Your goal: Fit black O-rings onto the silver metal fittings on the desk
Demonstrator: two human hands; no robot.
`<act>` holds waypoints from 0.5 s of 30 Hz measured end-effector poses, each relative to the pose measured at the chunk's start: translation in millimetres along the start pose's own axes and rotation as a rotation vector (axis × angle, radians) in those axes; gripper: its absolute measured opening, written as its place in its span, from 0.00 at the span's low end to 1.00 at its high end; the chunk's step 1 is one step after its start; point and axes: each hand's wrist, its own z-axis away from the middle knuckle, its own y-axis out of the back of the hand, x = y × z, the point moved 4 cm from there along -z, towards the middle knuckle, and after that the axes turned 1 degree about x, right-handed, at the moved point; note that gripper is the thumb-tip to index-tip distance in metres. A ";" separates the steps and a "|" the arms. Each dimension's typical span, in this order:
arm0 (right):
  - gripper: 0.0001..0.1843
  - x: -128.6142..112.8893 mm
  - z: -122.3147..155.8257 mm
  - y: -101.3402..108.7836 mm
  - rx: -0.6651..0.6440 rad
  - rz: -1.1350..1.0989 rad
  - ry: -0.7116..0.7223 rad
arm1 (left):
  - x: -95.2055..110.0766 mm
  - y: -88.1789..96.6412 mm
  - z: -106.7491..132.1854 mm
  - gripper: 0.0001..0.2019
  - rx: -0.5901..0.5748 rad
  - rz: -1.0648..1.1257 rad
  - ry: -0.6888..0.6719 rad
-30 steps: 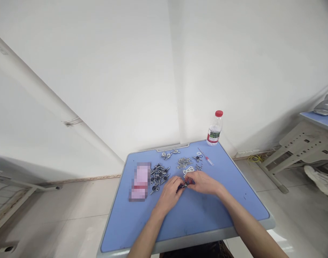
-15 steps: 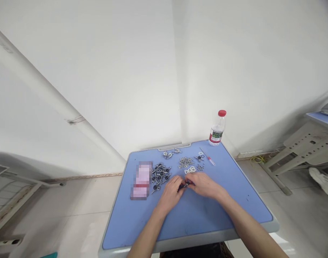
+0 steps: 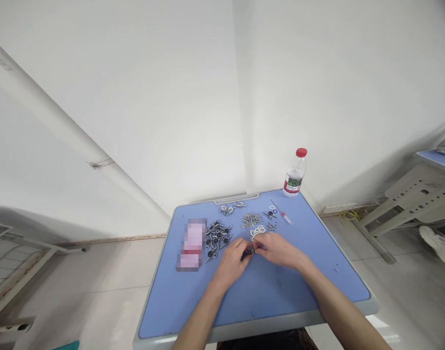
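Over the front middle of the blue table, my left hand [image 3: 234, 256] is closed, its thumb and fingers round a small black-and-metal part [image 3: 250, 251]. My right hand [image 3: 277, 248] pinches at the other end of that part, its fingertips almost against those of the left. Most of the part is hidden by the fingers. Just beyond the right fingertips lie flat pale metal plates [image 3: 258, 230]. A pile of similar parts with black discs [image 3: 218, 235] is left of my left hand.
A pile of screws [image 3: 250, 219], small metal balls [image 3: 272, 226] and a red-and-clear screwdriver [image 3: 286, 217] lie farther back on the table [image 3: 273, 296]. Several metal pieces [image 3: 228, 210] sit near the back edge. A red-capped bottle [image 3: 294, 177] stands at the back right corner; a blurred pink item [image 3: 192, 243] lies left.
My right hand's fingers have shifted slightly at the part, which is a little more covered now. The left hand stays almost where it was.
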 end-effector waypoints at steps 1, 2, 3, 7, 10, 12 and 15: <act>0.08 -1.3 0.0 0.1 -0.004 -0.010 0.001 | 0.4 0.1 0.1 0.08 0.001 0.001 -0.008; 0.08 -3.4 0.1 -0.1 -0.009 -0.020 0.006 | 0.7 0.1 0.2 0.08 0.003 0.002 -0.016; 0.08 -6.1 0.2 -0.5 -0.013 -0.031 0.014 | 0.9 0.1 0.2 0.09 0.004 0.004 -0.023; 0.08 -18.6 3.4 0.6 -0.072 -0.117 0.066 | 0.2 -0.2 0.2 0.08 0.009 0.008 -0.033; 0.06 -17.5 7.6 11.8 -0.087 -0.289 0.071 | -0.1 0.5 0.2 0.08 0.013 0.003 -0.036; 0.05 -5.5 9.1 25.4 0.015 -0.375 0.010 | 0.3 1.9 0.5 0.11 0.017 -0.005 -0.035; 0.07 23.4 9.9 43.7 0.234 -0.372 -0.151 | 1.4 4.6 1.1 0.13 0.019 -0.011 -0.026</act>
